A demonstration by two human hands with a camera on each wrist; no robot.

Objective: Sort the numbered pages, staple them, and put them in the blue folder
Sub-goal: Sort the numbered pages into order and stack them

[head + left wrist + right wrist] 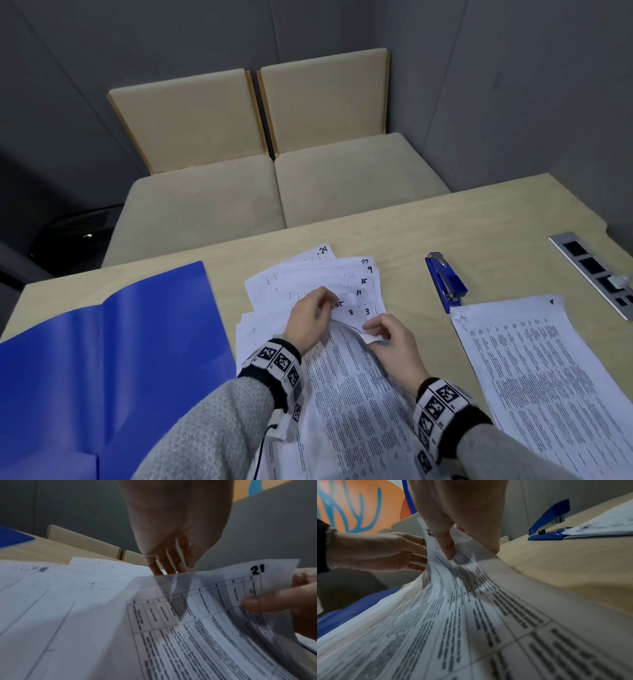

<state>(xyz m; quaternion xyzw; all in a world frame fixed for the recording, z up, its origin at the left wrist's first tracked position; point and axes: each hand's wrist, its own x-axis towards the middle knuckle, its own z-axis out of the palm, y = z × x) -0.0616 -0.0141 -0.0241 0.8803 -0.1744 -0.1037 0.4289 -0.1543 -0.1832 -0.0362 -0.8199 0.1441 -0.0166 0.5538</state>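
Observation:
The blue folder (102,359) lies open at the table's left. A fanned pile of numbered pages (318,274) sits mid-table, with 24, 9, 15, 11, 8 and 3 showing. My left hand (320,303) rests on that fan, and a sheet edge runs between its fingers (171,561). My right hand (375,330) pinches the top corner of page 21 (223,595), which curls up off the pile. Its thumb (447,547) lies on the printed side of that page (453,588). The blue stapler (445,281) lies to the right, beside page 1 (548,377).
A metal socket strip (596,270) is set into the table's right edge. Two beige cushioned seats (274,192) stand beyond the far edge. Bare tabletop (479,219) runs along the back. The stapler (551,517) touches the far corner of the right-hand sheets.

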